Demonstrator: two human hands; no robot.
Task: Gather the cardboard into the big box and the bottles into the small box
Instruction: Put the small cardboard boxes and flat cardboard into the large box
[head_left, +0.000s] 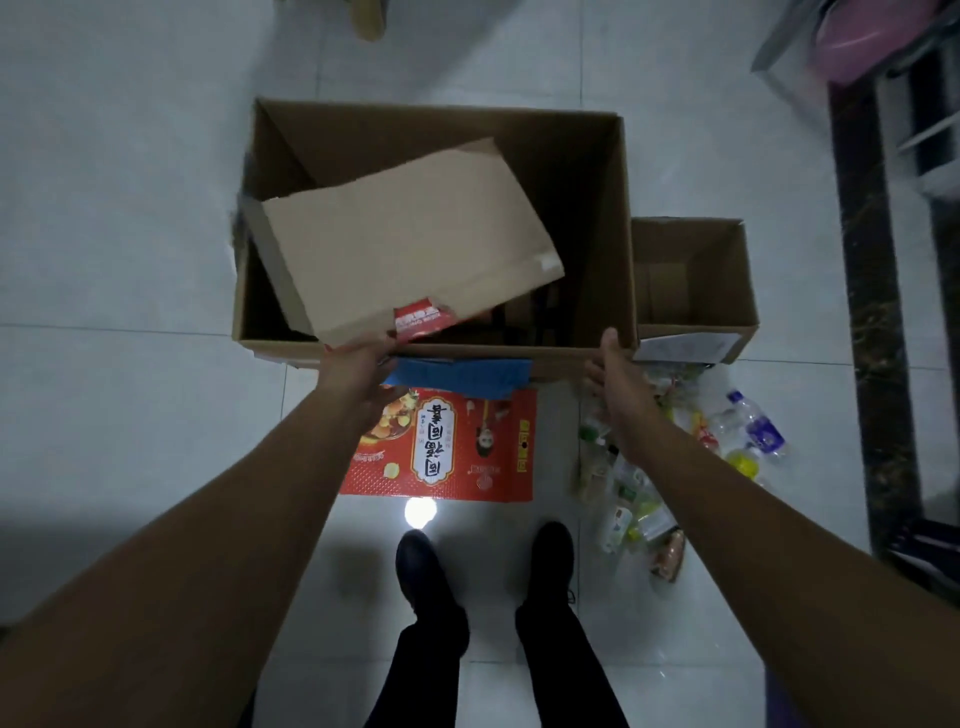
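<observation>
The big brown box (621, 218) stands open on the floor ahead of me. A flattened cardboard sheet (410, 244) tilts over its opening, with my left hand (361, 366) gripping its near edge at the box's front wall. My right hand (615, 376) is at the front right corner of the big box, fingers apart, holding nothing. The small box (740, 280) stands open against the big box's right side. A red printed cardboard (441, 452) and a blue piece (462, 376) lie on the floor before the big box. Several plastic bottles (743, 436) lie scattered at the right.
My two dark shoes (415, 566) stand on the glossy tiled floor (104, 260) behind the red cardboard. A dark-framed piece of furniture (878, 312) runs along the right edge, with something pink on top at the far right.
</observation>
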